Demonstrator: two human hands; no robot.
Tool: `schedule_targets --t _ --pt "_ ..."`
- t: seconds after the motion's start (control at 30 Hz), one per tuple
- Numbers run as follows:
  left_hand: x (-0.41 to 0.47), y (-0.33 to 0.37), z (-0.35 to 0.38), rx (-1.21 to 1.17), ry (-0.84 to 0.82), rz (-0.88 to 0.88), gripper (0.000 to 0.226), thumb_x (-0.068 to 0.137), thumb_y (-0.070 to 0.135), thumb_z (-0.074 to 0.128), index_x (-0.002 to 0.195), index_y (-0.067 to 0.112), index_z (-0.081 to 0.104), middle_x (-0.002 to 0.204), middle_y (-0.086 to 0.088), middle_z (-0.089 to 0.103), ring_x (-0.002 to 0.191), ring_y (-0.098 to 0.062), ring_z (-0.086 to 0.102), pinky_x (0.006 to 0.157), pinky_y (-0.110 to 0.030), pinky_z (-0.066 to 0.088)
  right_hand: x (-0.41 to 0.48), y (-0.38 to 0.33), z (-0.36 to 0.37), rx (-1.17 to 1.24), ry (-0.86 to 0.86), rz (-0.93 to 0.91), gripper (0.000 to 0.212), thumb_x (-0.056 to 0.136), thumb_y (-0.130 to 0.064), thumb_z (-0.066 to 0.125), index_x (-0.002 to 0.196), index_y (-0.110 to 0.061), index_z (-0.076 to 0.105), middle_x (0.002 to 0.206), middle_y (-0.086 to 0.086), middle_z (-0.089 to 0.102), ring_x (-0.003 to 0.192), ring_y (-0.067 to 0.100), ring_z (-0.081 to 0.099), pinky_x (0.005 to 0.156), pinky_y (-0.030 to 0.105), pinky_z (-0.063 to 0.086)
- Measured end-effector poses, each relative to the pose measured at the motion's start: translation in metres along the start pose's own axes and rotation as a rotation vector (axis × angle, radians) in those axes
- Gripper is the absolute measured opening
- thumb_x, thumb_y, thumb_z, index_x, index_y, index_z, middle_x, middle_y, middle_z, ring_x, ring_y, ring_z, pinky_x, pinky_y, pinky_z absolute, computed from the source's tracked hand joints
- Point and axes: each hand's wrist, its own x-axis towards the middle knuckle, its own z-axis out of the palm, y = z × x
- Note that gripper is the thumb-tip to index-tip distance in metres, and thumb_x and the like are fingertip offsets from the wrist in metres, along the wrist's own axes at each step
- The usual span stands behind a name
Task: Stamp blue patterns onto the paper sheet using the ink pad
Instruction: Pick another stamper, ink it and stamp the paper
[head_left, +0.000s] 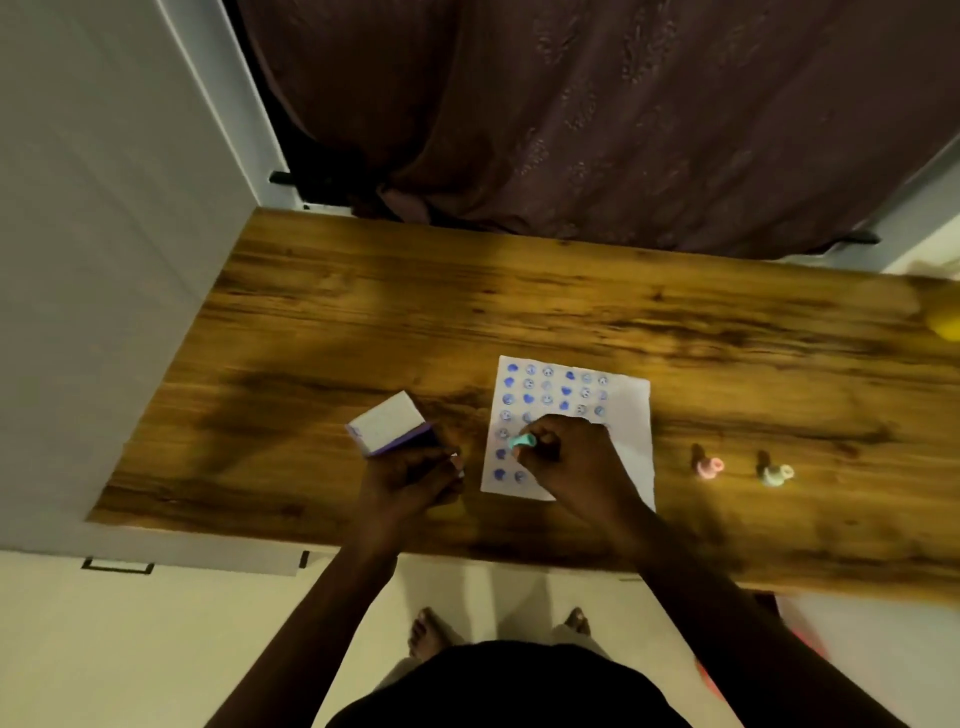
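Note:
A white paper sheet (626, 415) lies on the wooden table (363, 312), covered with rows of blue stamped hearts and faces. My right hand (566, 457) rests over the sheet's lower left part, fingers closed on a small teal stamp (522, 441) that is pressed down near the left columns. My left hand (410, 475) sits left of the sheet and holds the ink pad (389, 423), whose white lid stands tilted open above a purple base. The ink surface itself is hidden.
A pink stamp (709, 467) and a pale green stamp (775, 474) stand upright on the table to the right of the sheet. A yellow object (945, 322) shows at the far right edge. A dark curtain (597, 114) hangs behind the table.

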Motion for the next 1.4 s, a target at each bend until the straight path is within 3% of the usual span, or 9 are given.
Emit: schedule_targets --t 0.1,0.23,0.37,0.57,0.73,0.87,1.07,1.2,1.4 --pt "0.004 -0.001 0.017 0.068 -0.065 0.012 0.029 0.088 0.006 0.076 0.083 0.034 0.081 0.089 -0.001 0.083 0.083 -0.022 0.080 0.074 -0.035 0.066 -0.014 0.032 -0.017 -0.125 0.025 0.041 0.021 0.091 -0.031 0.071 0.106 -0.017 0.074 0.104 -0.002 0.077 0.093 0.011 0.072 0.083 0.022 0.055" --pt "0.008 -0.006 0.031 0.091 -0.111 -0.024 0.024 0.088 0.010 0.077 0.086 0.034 0.083 0.090 -0.006 0.083 0.083 -0.027 0.080 0.076 -0.037 0.066 -0.028 0.059 -0.029 -0.251 0.060 0.046 0.016 0.089 -0.024 0.070 0.099 -0.013 0.074 0.093 0.002 0.076 0.085 0.021 0.071 0.077 0.037 0.056" --pt "0.011 -0.011 0.035 0.110 -0.150 -0.069 0.018 0.086 0.019 0.081 0.095 0.035 0.081 0.098 -0.003 0.083 0.088 -0.026 0.080 0.075 -0.034 0.065 -0.033 0.069 -0.027 -0.322 0.020 0.034 0.018 0.089 -0.026 0.068 0.100 -0.012 0.071 0.093 0.004 0.073 0.085 0.022 0.068 0.074 0.031 0.052" --pt "0.015 -0.013 0.037 0.131 -0.154 -0.073 0.016 0.085 0.025 0.082 0.098 0.035 0.079 0.100 -0.002 0.082 0.089 -0.025 0.081 0.077 -0.037 0.065 -0.027 0.068 -0.023 -0.350 -0.032 0.034 0.028 0.093 -0.030 0.064 0.115 -0.013 0.069 0.109 0.004 0.072 0.100 0.021 0.066 0.087 0.033 0.053" --pt "0.016 -0.014 0.036 0.115 -0.148 -0.081 0.016 0.086 0.026 0.081 0.101 0.031 0.079 0.101 -0.003 0.082 0.089 -0.025 0.081 0.074 -0.032 0.065 -0.027 0.072 -0.021 -0.344 -0.051 0.040 0.027 0.093 -0.033 0.064 0.112 -0.015 0.069 0.109 0.002 0.073 0.100 0.017 0.068 0.088 0.031 0.056" --pt "0.018 -0.015 0.038 0.110 -0.129 -0.092 0.016 0.086 0.026 0.082 0.101 0.030 0.080 0.100 -0.003 0.082 0.089 -0.025 0.081 0.077 -0.036 0.066 -0.027 0.075 -0.017 -0.340 -0.031 0.059 0.027 0.093 -0.035 0.064 0.113 -0.017 0.070 0.110 0.001 0.074 0.100 0.016 0.068 0.088 0.028 0.055" --pt "0.024 -0.014 0.049 0.137 -0.107 -0.114 0.017 0.085 0.022 0.082 0.101 0.025 0.079 0.098 -0.004 0.082 0.087 -0.027 0.081 0.081 -0.042 0.065 -0.027 0.073 -0.014 -0.333 -0.030 0.088 0.033 0.096 -0.036 0.061 0.121 -0.017 0.069 0.117 0.000 0.073 0.105 0.015 0.068 0.093 0.028 0.055" --pt "0.026 -0.009 0.058 0.114 -0.110 -0.105 0.018 0.086 0.013 0.080 0.090 0.031 0.080 0.092 -0.003 0.083 0.084 -0.028 0.081 0.076 -0.036 0.066 -0.025 0.072 -0.013 -0.351 -0.032 0.125 0.034 0.095 -0.036 0.062 0.123 -0.017 0.068 0.122 0.002 0.071 0.109 0.019 0.067 0.096 0.032 0.055" --pt "0.024 -0.001 0.067 0.115 -0.135 -0.075 0.017 0.086 0.006 0.078 0.095 0.021 0.077 0.096 -0.007 0.082 0.083 -0.026 0.081 0.070 -0.029 0.065 -0.024 0.075 -0.018 -0.321 -0.057 0.140 0.030 0.093 -0.034 0.066 0.118 -0.018 0.070 0.120 0.004 0.072 0.109 0.022 0.068 0.096 0.036 0.056"
